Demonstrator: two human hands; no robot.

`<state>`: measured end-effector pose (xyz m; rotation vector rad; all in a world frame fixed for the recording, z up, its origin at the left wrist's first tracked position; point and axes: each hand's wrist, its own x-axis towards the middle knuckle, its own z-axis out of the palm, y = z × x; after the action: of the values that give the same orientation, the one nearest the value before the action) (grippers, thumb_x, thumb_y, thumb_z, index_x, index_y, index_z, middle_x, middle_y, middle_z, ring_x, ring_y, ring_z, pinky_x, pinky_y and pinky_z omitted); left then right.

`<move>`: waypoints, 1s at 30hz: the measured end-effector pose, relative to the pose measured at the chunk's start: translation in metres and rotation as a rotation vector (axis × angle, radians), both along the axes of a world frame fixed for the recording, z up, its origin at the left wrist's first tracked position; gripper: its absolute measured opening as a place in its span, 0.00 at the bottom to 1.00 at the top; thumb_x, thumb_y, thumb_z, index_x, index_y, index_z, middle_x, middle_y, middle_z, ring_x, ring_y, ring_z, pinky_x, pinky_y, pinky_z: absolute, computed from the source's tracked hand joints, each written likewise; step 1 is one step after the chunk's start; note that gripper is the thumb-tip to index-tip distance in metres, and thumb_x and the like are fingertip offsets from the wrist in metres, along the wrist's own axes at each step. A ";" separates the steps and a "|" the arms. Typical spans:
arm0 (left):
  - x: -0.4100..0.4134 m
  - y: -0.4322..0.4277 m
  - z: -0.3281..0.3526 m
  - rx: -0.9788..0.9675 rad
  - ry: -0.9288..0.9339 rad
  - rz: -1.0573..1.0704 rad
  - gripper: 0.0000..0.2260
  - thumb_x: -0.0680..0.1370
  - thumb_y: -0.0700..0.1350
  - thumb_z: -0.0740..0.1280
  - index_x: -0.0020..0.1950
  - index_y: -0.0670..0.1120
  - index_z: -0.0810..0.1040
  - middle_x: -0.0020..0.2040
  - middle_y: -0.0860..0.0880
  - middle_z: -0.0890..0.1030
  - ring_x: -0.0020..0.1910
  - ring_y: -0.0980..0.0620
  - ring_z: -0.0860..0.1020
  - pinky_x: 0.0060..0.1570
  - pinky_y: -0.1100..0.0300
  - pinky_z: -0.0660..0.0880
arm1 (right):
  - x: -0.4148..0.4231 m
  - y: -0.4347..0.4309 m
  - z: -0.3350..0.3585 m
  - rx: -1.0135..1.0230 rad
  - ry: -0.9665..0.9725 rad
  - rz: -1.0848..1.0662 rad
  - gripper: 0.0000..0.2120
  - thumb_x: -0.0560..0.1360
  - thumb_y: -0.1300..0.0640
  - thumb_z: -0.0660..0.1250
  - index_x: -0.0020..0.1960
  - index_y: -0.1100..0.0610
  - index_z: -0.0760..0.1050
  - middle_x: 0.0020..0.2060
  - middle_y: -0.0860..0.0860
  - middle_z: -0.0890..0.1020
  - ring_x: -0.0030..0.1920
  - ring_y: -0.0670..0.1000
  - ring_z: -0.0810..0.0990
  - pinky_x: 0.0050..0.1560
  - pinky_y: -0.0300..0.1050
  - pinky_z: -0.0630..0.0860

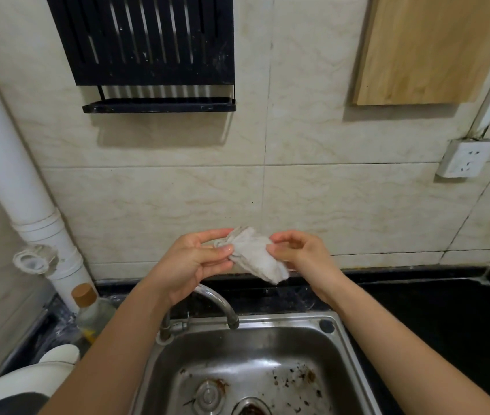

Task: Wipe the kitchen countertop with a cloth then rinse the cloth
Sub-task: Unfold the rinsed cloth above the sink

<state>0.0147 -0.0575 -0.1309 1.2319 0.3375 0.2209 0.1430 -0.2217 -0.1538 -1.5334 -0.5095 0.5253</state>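
Greyish-white cloth (257, 256) hangs bunched between both hands above the sink (339, 348); left hand (191, 262) pinches one end, right hand (300, 253) the other; it looks soft, light, probably damp, best gripped by its edges.

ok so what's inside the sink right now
A round metal plug lies in the steel sink beside the rusty drain opening, with dark specks scattered around. The frame cuts off the basin's front, and the forearms cover its side rims.
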 end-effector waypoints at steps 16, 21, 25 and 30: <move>-0.001 -0.014 -0.008 0.052 0.020 0.135 0.17 0.67 0.35 0.73 0.55 0.40 0.76 0.44 0.40 0.84 0.41 0.48 0.84 0.40 0.63 0.80 | -0.027 0.012 0.003 0.079 0.034 0.073 0.04 0.72 0.66 0.70 0.42 0.66 0.82 0.36 0.59 0.84 0.36 0.52 0.81 0.40 0.41 0.79; -0.002 -0.013 -0.009 0.050 0.034 0.112 0.18 0.70 0.32 0.71 0.58 0.41 0.76 0.47 0.40 0.84 0.45 0.47 0.84 0.43 0.63 0.80 | -0.026 0.014 -0.002 0.078 0.086 0.047 0.06 0.75 0.64 0.66 0.42 0.62 0.80 0.36 0.57 0.82 0.37 0.52 0.79 0.40 0.43 0.75; -0.001 -0.012 -0.012 0.035 0.058 0.157 0.17 0.71 0.32 0.70 0.59 0.41 0.76 0.47 0.41 0.84 0.44 0.49 0.84 0.43 0.63 0.80 | -0.026 0.018 -0.007 0.003 -0.064 -0.012 0.08 0.78 0.63 0.62 0.41 0.57 0.75 0.33 0.52 0.77 0.32 0.45 0.73 0.33 0.36 0.70; -0.001 -0.009 -0.012 0.090 0.077 0.189 0.19 0.74 0.32 0.67 0.60 0.50 0.76 0.41 0.46 0.84 0.44 0.47 0.84 0.41 0.58 0.81 | -0.019 0.022 -0.014 0.070 0.104 -0.206 0.08 0.79 0.63 0.57 0.43 0.56 0.70 0.37 0.55 0.78 0.36 0.51 0.76 0.38 0.44 0.75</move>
<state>0.0134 -0.0669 -0.1432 1.3006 0.5161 0.3547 0.1244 -0.1995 -0.1674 -1.4634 -0.2836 0.4206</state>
